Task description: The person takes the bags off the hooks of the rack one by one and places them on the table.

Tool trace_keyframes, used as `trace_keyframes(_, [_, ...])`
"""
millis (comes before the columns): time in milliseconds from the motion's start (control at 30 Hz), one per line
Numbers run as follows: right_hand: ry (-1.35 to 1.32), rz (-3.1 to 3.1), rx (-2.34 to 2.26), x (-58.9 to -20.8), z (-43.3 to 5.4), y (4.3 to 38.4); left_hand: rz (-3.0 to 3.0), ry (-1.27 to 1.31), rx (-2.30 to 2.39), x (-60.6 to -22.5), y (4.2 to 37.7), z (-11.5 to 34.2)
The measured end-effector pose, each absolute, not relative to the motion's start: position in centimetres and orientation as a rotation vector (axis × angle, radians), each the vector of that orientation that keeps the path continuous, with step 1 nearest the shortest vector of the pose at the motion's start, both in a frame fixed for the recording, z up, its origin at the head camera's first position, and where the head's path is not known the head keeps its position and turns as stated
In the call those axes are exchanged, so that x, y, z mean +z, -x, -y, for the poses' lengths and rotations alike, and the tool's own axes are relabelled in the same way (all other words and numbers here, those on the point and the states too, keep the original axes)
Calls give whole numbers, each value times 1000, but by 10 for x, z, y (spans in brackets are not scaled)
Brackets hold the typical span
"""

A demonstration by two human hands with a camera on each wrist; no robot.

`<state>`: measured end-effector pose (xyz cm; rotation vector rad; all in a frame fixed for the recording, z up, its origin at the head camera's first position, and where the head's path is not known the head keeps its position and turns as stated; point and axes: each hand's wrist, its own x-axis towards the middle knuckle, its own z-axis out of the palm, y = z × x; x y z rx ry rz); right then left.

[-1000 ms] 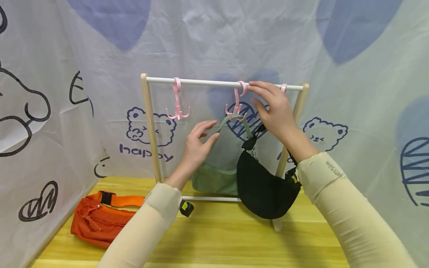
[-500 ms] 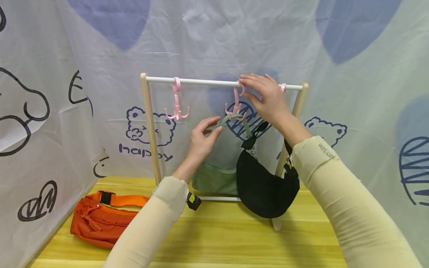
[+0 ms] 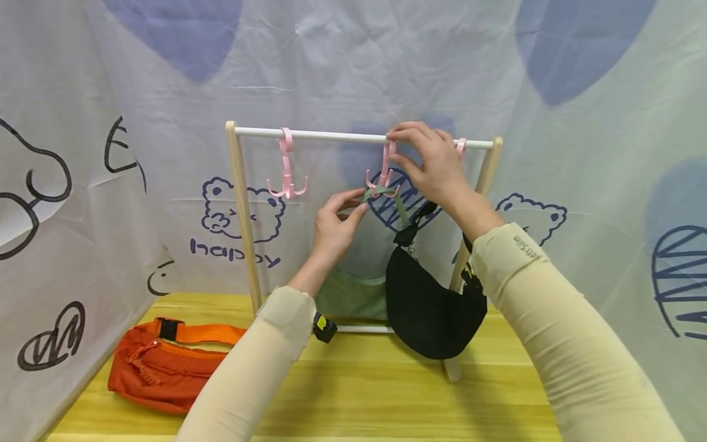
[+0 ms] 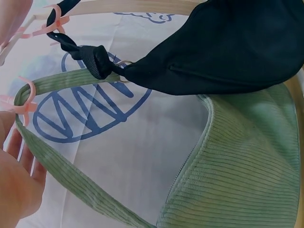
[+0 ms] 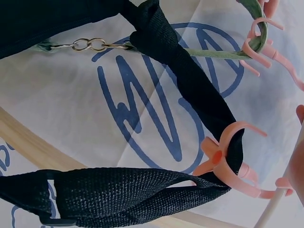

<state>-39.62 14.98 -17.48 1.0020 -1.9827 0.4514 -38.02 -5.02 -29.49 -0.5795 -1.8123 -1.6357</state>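
At the rack's top bar my right hand (image 3: pixel 436 166) pinches the upper curve of the middle pink hook (image 3: pixel 385 166). Lower down, my left hand (image 3: pixel 334 227) holds the green strap (image 4: pixel 76 183) where it loops over a prong of that hook; its other fingers lie behind the strap. From this strap hangs a ribbed green bag (image 4: pixel 242 161), partly behind a black bag (image 3: pixel 425 313). The black bag's knotted strap (image 5: pixel 199 90) loops over the right pink hook (image 5: pixel 230 161), which my right hand mostly covers in the head view.
A rack with a white bar (image 3: pixel 337 135) and wooden legs (image 3: pixel 243 215) stands on a wood-grain table (image 3: pixel 397 399). Another pink hook (image 3: pixel 286 166) hangs at left with bare prongs. An orange waist bag (image 3: pixel 166 371) lies at front left. A printed cloth (image 3: pixel 309 67) hangs behind.
My right hand has moved left from the bar onto the middle hook's top, and the hook has turned. My left hand has risen slightly along the green strap toward the prongs.
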Motion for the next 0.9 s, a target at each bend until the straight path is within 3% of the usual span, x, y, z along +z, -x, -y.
trace_keyframes(900, [-965, 2029, 461, -174, -147, 395, 1816, 480, -1739, -294, 390, 33])
